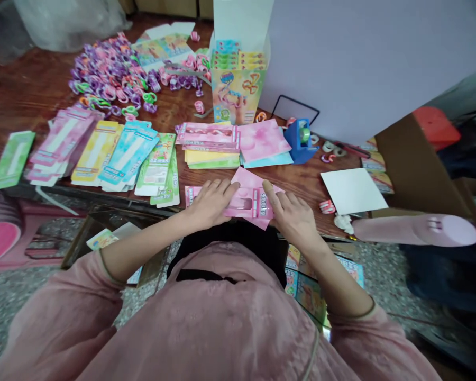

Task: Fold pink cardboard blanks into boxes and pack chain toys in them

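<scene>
A flat pink cardboard box with a cut-out window lies at the table's front edge, in front of my body. My left hand grips its left part, fingers over the top. At the right end, my right hand holds the box with the thumb pressed on its printed face. Beneath and behind the box is a pink paper sheet, its corners sticking out on both long sides. Just beyond are a finished-looking pink box on yellow sheets and a stack of pink sheets.
Flat pink, yellow, blue and green boxes lie to the left. Behind is a heap of colourful rings. A display box, blue tape dispenser, white card and pink bottle stand or lie around.
</scene>
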Motion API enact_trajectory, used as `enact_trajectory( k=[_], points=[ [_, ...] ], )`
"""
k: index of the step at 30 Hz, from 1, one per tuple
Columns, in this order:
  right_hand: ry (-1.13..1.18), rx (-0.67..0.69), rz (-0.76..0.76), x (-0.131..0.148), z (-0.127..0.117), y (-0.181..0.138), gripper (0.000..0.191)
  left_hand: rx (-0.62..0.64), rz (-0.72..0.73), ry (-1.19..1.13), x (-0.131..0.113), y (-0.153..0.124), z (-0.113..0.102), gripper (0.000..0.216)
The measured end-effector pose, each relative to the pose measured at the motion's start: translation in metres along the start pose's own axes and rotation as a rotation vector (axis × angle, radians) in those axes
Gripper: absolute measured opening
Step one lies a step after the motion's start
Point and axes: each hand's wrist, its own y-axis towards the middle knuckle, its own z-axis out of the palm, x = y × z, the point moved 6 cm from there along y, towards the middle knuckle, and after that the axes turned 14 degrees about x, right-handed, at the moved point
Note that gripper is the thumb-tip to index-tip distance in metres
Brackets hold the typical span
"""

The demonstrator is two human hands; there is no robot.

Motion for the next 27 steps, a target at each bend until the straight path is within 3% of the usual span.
enact_trajectory(
  k=[4, 6, 9, 11, 13, 17, 20, 24, 27],
  points=[
    [0.3, -0.04, -0.126, -0.011, -0.009, -0.006, 0.096, -0.017, -0.01, -0.018, 0.012, -0.007, 0.001, 0.077],
    [0.567, -0.141, -0.055, -0.033, -0.012, -0.016, 0.099, -0.01, -0.023, -0.046, 0.019, -0.011, 0.001, 0.077],
    [1.03, -0.188, 0.14, -0.063, 0.005, -0.026, 0.071, -0.004, -0.026, -0.08, 0.023, -0.015, 0.0, 0.079],
    [1.292, -0.123, 0.154, -0.062, 0.022, -0.024, 0.047, 0.001, 0.003, -0.074, 0.019, -0.015, 0.0, 0.08],
    [1.456, -0.089, 0.125, -0.049, 0.032, -0.017, 0.038, 0.019, 0.049, -0.057, 0.009, -0.011, 0.002, 0.081],
    [1.591, -0.158, 0.117, -0.026, 0.034, -0.007, 0.032, 0.035, 0.102, -0.063, -0.011, 0.0, 0.005, 0.084],
    [1.583, -0.252, 0.15, -0.023, 0.032, -0.01, 0.029, 0.022, 0.124, -0.104, -0.014, 0.003, 0.002, 0.087],
    [1.565, -0.309, 0.205, -0.034, 0.038, -0.021, 0.03, -0.08, 0.085, -0.122, 0.012, -0.006, -0.001, 0.087],
    [1.569, -0.242, 0.116, -0.032, 0.043, -0.018, 0.026, -0.095, 0.058, -0.184, 0.035, -0.012, 0.005, 0.081]
  ],
)
